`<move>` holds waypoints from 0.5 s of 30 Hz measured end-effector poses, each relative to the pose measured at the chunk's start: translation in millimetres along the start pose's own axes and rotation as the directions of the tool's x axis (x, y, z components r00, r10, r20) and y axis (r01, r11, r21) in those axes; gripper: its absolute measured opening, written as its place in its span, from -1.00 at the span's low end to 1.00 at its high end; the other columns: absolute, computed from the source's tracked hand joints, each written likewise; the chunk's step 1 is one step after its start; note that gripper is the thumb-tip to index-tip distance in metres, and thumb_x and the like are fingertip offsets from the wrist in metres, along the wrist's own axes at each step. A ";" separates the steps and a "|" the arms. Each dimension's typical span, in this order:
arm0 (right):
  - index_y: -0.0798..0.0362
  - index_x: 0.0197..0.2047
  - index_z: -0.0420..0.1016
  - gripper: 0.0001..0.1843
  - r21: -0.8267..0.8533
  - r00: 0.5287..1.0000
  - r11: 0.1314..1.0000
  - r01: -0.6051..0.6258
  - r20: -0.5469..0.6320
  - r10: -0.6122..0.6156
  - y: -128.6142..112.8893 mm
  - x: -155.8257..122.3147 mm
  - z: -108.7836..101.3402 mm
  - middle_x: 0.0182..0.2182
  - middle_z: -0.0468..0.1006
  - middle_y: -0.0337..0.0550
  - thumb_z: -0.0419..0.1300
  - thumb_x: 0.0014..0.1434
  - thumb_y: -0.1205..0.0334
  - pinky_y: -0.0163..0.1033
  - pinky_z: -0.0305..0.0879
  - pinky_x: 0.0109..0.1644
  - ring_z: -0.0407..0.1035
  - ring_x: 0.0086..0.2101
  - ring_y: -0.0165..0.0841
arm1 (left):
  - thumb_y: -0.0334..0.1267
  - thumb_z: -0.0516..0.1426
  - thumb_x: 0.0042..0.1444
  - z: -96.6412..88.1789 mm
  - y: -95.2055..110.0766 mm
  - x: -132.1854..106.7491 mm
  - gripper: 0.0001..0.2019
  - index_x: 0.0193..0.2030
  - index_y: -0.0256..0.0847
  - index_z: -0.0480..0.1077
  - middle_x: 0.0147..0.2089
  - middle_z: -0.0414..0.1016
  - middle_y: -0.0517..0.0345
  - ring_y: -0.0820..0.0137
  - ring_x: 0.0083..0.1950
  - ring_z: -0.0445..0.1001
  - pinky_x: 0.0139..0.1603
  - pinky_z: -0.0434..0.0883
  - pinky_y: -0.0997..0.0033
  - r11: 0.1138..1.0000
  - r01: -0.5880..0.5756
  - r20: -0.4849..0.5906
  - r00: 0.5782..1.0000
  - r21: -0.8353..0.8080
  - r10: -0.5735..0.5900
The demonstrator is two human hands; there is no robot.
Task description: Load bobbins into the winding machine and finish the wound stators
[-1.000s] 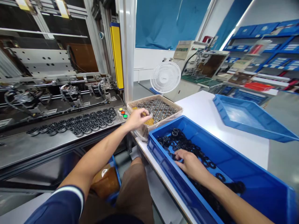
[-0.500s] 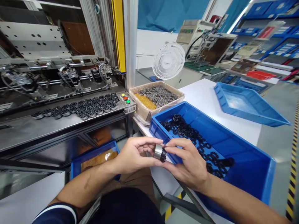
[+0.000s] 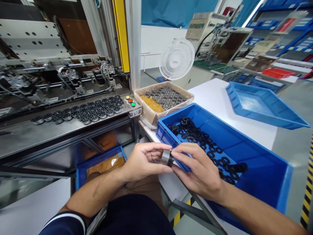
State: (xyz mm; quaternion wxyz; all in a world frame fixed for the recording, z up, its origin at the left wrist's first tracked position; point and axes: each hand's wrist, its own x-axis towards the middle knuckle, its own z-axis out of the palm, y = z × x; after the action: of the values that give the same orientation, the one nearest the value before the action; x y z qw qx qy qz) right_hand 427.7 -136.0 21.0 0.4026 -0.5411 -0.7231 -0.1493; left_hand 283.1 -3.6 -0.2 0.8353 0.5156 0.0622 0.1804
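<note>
My left hand [image 3: 144, 161] grips a motor stator core [image 3: 165, 157] by its silvery metal band, thumb below and fingers above. A black plastic ring [image 3: 171, 159] sits on the core's right side. The fingertips of my right hand [image 3: 199, 169] pinch this black ring from the right; the fingers partly hide it. Both hands are in front of the near edge of a blue bin [image 3: 244, 137], where many loose black plastic rings [image 3: 202, 140] lie in a heap.
Rows of stator cores with black ends [image 3: 97, 109] stand on the metal machine bench [image 3: 49, 130], beside a button box [image 3: 132, 104]. A lined carton [image 3: 154, 119] holds bare metal cores. Beyond are a white fan [image 3: 177, 59] and a blue tray [image 3: 264, 106]. Another blue bin [image 3: 81, 178] sits below.
The view has shifted slightly. Both hands stay on the core, and the right fingers have moved a little against the black ring.
</note>
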 end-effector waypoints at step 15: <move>0.06 0.02 0.50 -0.69 -0.137 0.809 0.828 -0.544 0.179 0.560 78.4 -9.4 -5.9 -0.08 0.58 0.02 0.12 0.28 0.15 -0.04 0.38 0.06 0.48 -0.09 -0.20 | -0.28 0.19 0.19 -16.0 2.0 -0.9 -0.59 0.20 -0.17 0.41 0.14 0.45 -0.13 0.23 0.08 0.48 0.03 0.47 0.30 0.852 -0.163 0.096 0.986 0.497 0.133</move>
State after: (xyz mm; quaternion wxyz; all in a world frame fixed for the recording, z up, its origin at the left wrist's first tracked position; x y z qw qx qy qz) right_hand 501.8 -117.0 0.5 0.3278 -0.7559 -0.5667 0.0038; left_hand 277.2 10.4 -5.9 0.6570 0.7237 0.0429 0.2067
